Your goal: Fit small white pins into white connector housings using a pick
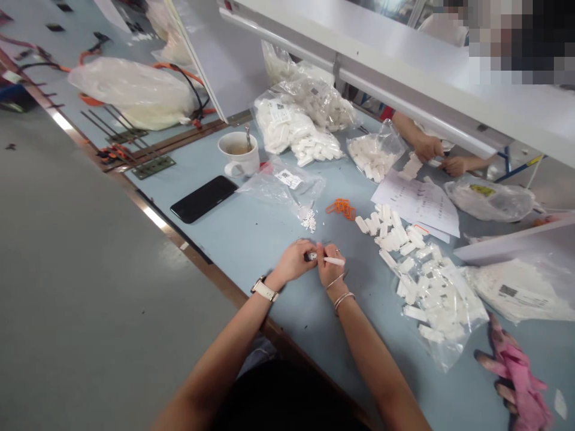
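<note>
My left hand (294,261) and my right hand (329,268) meet over the pale blue table (251,239), both with fingers closed. Between them is a white pen-like tool (335,261) gripped in the right hand, its dark tip at the left fingers. The left fingers pinch a small dark part (310,256) I cannot make out clearly. A watch sits on my left wrist, thin bracelets on my right. A tiny heap of white parts (308,219) lies just beyond my hands, orange clips (341,208) further right.
Loose white plastic connectors (395,236) and an open bag of them (438,305) lie right of my hands. A black phone (203,198), a cup with a spoon (238,154), printed sheets (417,200) and more filled bags (296,134) are behind. Another person's hands (431,149) work opposite. Pink gloves (516,374) lie lower right.
</note>
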`<act>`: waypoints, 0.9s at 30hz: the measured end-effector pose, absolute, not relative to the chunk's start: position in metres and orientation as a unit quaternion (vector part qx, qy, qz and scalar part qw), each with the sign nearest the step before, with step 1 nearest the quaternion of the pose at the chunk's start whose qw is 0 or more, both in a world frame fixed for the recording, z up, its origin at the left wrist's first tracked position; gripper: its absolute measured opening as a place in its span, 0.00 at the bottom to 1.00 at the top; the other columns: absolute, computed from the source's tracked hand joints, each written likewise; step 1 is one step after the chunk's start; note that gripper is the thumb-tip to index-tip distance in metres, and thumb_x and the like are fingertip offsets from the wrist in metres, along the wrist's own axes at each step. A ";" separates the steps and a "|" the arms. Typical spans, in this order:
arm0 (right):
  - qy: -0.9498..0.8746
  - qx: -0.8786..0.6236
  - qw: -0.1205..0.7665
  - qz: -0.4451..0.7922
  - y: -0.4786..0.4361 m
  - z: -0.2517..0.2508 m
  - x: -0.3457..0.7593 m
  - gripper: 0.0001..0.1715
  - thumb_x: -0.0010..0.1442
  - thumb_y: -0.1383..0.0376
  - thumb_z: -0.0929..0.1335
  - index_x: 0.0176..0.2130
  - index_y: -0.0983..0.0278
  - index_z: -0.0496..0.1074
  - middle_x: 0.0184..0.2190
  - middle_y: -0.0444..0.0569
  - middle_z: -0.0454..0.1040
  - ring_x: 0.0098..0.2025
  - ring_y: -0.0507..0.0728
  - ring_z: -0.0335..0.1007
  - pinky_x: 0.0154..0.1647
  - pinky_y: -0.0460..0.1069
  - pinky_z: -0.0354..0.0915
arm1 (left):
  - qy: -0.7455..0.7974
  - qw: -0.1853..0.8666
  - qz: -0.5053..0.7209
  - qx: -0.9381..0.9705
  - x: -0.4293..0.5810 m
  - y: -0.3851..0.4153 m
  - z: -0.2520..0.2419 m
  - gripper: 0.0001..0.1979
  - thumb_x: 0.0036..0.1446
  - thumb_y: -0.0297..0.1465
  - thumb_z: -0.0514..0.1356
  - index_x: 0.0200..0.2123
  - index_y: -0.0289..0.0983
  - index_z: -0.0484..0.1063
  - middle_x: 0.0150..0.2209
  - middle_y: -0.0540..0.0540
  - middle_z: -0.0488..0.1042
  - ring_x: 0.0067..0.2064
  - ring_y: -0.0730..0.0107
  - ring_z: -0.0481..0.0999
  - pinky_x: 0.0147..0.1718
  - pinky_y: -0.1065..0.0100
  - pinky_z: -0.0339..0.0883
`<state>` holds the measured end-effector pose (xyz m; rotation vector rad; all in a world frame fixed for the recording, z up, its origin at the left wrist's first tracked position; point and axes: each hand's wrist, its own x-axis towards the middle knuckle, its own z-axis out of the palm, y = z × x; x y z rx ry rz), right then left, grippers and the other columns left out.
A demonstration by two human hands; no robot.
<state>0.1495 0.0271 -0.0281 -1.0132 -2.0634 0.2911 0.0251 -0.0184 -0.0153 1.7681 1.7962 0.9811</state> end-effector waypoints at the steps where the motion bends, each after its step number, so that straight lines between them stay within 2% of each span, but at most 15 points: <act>1: -0.815 -0.401 0.400 0.122 0.027 -0.028 0.151 0.31 0.68 0.52 0.53 0.19 0.61 0.61 0.17 0.45 0.62 0.21 0.52 0.58 0.24 0.46 0.53 | 0.648 0.218 0.355 0.638 0.025 -0.018 -0.015 0.05 0.48 0.23 0.63 0.24 0.36 0.70 0.22 0.53 0.63 0.28 0.72 0.64 0.31 0.70 0.59; 5: -0.786 -0.425 0.418 0.167 0.025 -0.025 0.156 0.31 0.67 0.49 0.55 0.19 0.62 0.62 0.17 0.44 0.64 0.21 0.51 0.59 0.25 0.46 0.55 | 0.640 0.232 0.364 0.636 0.025 -0.019 -0.015 0.03 0.49 0.25 0.64 0.29 0.37 0.73 0.24 0.52 0.68 0.29 0.72 0.66 0.32 0.69 0.60; 13: -0.783 -0.416 0.419 0.196 0.026 -0.025 0.156 0.31 0.66 0.49 0.56 0.19 0.62 0.63 0.16 0.44 0.65 0.20 0.51 0.60 0.25 0.46 0.56 | 0.638 0.216 0.366 0.642 0.024 -0.019 -0.017 0.03 0.50 0.24 0.63 0.28 0.37 0.72 0.24 0.51 0.68 0.30 0.71 0.66 0.32 0.69 0.60; 21: -0.818 -0.388 0.406 0.120 0.027 -0.023 0.156 0.32 0.67 0.50 0.55 0.19 0.62 0.62 0.16 0.44 0.65 0.20 0.50 0.60 0.23 0.45 0.54 | 0.646 0.215 0.356 0.640 0.025 -0.018 -0.018 0.04 0.47 0.22 0.64 0.27 0.36 0.72 0.23 0.52 0.66 0.29 0.72 0.65 0.32 0.70 0.60; 27: -0.842 -0.348 0.398 0.110 0.026 -0.028 0.150 0.31 0.68 0.52 0.55 0.20 0.63 0.64 0.18 0.45 0.66 0.20 0.49 0.60 0.23 0.45 0.54 | 0.630 0.232 0.371 0.641 0.024 -0.019 -0.015 0.05 0.47 0.22 0.65 0.26 0.36 0.72 0.25 0.51 0.69 0.31 0.70 0.68 0.34 0.69 0.62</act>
